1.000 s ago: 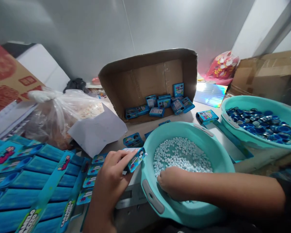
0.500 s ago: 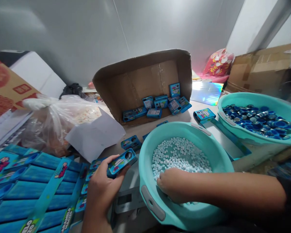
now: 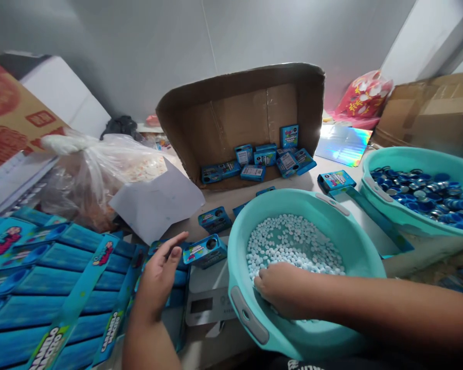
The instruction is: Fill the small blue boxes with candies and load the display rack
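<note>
A small blue printed box rests on a grey digital scale, its round hole facing up. Just to its left is my left hand, fingers stretched and apart, holding nothing. My right hand reaches down into a turquoise basin of small pale blue tablets. Its fingers are curled among the tablets, and whatever they may hold is hidden. Another blue box lies just behind the scale.
An open carton holding several blue boxes lies on its side behind. A second turquoise basin of blue and silver round lids stands right. Stacked blue packaging fills the left, below a tied clear bag.
My left hand has let go of the blue box, which now sits on the scale, and has drawn back left. My right hand stays in the tablets. The view has shifted slightly.
</note>
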Available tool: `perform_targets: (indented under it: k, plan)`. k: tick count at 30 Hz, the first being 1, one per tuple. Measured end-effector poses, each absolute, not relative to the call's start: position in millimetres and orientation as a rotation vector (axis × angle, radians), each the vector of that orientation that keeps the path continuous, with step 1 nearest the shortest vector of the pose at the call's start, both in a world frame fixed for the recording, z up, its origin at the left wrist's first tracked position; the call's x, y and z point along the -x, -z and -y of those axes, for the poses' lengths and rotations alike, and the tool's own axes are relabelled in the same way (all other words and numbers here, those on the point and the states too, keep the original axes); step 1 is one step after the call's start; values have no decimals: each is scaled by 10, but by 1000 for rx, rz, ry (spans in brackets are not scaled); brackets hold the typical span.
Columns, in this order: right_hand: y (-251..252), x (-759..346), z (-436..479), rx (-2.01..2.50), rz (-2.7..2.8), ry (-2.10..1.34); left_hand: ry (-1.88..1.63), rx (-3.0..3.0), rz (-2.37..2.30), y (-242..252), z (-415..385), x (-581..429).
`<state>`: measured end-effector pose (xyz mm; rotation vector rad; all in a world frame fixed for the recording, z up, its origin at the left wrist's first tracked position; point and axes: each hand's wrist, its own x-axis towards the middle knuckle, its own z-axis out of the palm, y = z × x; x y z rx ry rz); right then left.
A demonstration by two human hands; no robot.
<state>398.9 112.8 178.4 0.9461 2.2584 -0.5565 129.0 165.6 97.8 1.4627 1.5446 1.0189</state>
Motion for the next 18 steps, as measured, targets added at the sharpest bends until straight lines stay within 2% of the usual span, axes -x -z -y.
perform_targets:
  k: [18]
  plan:
    - [-1614, -4065, -1111, -943, -2295, 561, -971, -1500, -1640, -1028, -1618, -1366]
